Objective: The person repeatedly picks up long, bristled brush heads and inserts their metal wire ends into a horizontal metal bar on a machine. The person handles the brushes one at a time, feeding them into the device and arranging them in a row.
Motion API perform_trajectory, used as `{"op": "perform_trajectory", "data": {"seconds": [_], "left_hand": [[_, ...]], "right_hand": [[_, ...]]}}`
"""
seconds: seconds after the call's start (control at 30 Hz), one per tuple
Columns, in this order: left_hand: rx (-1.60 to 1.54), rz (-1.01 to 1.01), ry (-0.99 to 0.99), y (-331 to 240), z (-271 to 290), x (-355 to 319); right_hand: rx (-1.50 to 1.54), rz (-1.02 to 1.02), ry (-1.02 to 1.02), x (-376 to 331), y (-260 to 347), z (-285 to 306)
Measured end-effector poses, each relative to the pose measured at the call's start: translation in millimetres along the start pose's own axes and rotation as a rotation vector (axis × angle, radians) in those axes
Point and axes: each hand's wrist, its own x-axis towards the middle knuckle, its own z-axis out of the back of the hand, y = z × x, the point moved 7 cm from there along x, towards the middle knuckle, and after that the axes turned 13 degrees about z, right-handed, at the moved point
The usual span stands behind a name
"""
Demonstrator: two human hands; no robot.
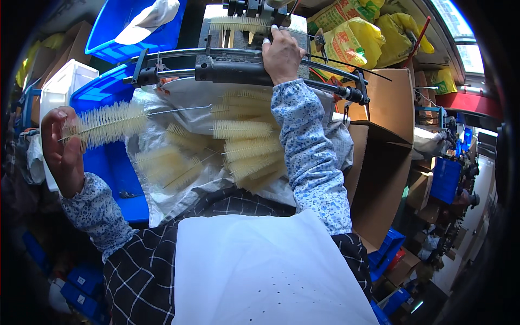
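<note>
At the left, my left hand (66, 149) grips a bottle brush (111, 123) by its bristled end. Cream bristles ring the brush, and its bare twisted wire points right. My right hand (283, 54) reaches up to the black machine (233, 70), fingers bent, over its rail. Its fingertips meet the right end of another bristle brush (238, 23) lying across the machine's metal plate; what they pinch is hidden. More cream brushes (246, 149) lie piled on a white cloth (157, 203) over my lap, between my arms.
Blue bins (100, 97) stand at the left, with a white cap-like item (149, 23) on the upper one. An open cardboard box (387, 179) is beside my right arm. Yellow sacks (346, 43) sit behind the machine. A thin rod (352, 66) juts out right.
</note>
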Motion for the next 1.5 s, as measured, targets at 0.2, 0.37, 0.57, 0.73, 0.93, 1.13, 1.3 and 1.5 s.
{"op": "perform_trajectory", "data": {"seconds": [0.2, 0.37, 0.57, 0.73, 0.93, 1.13, 1.3, 1.5], "left_hand": [[0.019, -0.021, 0.018, 2.2, -2.1, -2.9], [-0.006, -0.026, 0.032, 14.0, 2.3, -5.8], [-0.213, 0.001, -0.044, 20.9, -4.9, 0.5], [-0.269, 0.055, -0.013, 18.1, -8.7, 4.9], [-0.380, 0.089, 0.150, 13.6, -72.9, 25.3], [-0.541, 0.147, 0.283, 15.6, -126.8, 39.2], [-0.577, 0.165, 0.427, 16.8, -167.5, 48.0], [-0.584, 0.087, 0.438, 14.2, -234.4, 40.2]], "right_hand": [[0.054, -0.033, 0.072, -6.0, -22.0, 6.3], [0.085, -0.042, 0.030, -21.5, -78.5, 12.9], [0.085, -0.047, 0.066, -27.8, -105.4, 18.7], [0.082, -0.012, 0.087, -29.5, -126.3, 22.5], [-0.265, 0.066, 0.219, -14.1, -164.8, 45.6], [0.137, 0.041, 0.365, -18.1, -178.4, 80.9], [0.734, -0.031, 0.543, -54.4, -121.2, 125.8], [1.036, 0.121, 0.544, -63.0, 40.5, 103.4]]}}
